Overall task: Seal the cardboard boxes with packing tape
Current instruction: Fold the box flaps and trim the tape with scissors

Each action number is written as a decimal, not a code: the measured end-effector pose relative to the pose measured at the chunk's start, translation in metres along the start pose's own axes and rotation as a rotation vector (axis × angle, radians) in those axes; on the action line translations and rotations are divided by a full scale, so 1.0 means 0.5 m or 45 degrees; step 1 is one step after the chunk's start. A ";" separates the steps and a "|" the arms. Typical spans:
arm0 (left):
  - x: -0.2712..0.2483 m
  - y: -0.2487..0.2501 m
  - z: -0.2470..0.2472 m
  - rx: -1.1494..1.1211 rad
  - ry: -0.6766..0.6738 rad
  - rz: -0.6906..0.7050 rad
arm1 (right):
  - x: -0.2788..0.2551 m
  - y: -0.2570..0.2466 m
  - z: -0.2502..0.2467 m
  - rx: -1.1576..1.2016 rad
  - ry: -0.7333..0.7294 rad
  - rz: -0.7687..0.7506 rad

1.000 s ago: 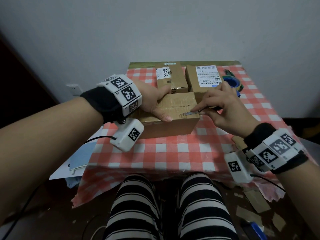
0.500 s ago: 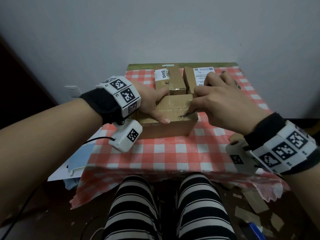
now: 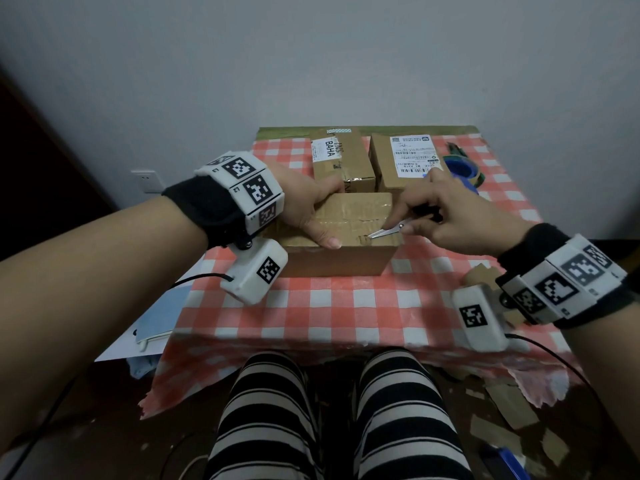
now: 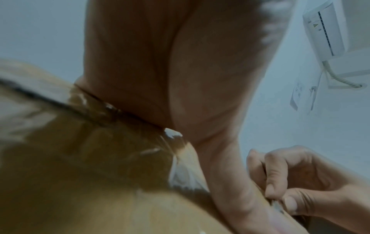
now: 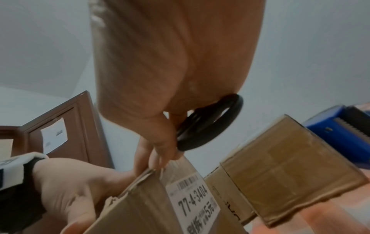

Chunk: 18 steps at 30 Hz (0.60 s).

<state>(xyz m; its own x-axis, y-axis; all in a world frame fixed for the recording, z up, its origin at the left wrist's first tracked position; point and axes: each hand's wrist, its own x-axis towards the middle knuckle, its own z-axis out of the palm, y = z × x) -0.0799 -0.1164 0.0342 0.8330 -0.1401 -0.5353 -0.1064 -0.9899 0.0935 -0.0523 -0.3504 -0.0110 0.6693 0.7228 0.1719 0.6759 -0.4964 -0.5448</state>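
Note:
The near cardboard box [image 3: 349, 221] sits mid-table, with glossy tape across its top. My left hand [image 3: 304, 206] grips its left end, thumb lying on the top by the front edge. My right hand [image 3: 450, 218] holds small scissors [image 3: 386, 232], blade tips on the tape near the box's front right corner. The black handle ring [image 5: 210, 126] shows under my right palm. In the right wrist view my left hand [image 5: 66, 186] clasps the labelled box [image 5: 144, 205]. The left wrist view is blurred, showing the taped box [image 4: 90, 166] and my right hand [image 4: 300, 178].
Two more boxes [image 3: 343, 161] [image 3: 405, 161] stand behind the near one. A blue tape dispenser [image 3: 464, 171] lies at the back right. The checked cloth [image 3: 346, 306] covers the table. A blue notebook [image 3: 159, 317] lies lower left; cardboard scraps [image 3: 509, 407] litter the floor.
My right hand, which lay forward over the box half a second ago, has drawn back right, and the scissor blades show again on the tape. My left hand has kept its hold.

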 end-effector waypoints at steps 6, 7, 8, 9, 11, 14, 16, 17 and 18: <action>0.000 0.000 -0.002 0.016 -0.012 -0.005 | -0.003 0.017 0.013 0.020 0.060 -0.044; 0.001 0.000 -0.002 0.014 -0.012 -0.005 | -0.005 0.016 0.015 0.014 0.078 -0.062; 0.001 -0.001 -0.002 0.011 -0.011 -0.005 | -0.006 0.017 0.017 0.011 0.101 -0.082; 0.002 -0.001 -0.002 0.009 -0.009 -0.003 | -0.008 0.017 0.019 0.011 0.127 -0.103; 0.002 -0.001 -0.002 0.001 -0.007 0.002 | -0.012 0.019 0.024 0.013 0.176 -0.131; 0.002 -0.002 -0.002 -0.006 0.012 0.011 | -0.017 0.019 0.031 0.026 0.240 -0.152; 0.002 -0.002 -0.002 -0.003 0.031 0.021 | -0.019 0.019 0.038 0.041 0.285 -0.145; 0.002 -0.003 -0.002 0.002 0.034 0.020 | -0.020 0.020 0.042 0.060 0.302 -0.139; 0.002 -0.003 -0.001 0.009 0.033 0.018 | -0.020 0.022 0.045 0.086 0.316 -0.132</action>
<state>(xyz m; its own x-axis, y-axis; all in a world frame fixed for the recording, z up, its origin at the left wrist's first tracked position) -0.0784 -0.1151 0.0339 0.8452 -0.1539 -0.5118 -0.1222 -0.9879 0.0953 -0.0586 -0.3523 -0.0370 0.6581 0.6243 0.4209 0.7285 -0.3866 -0.5656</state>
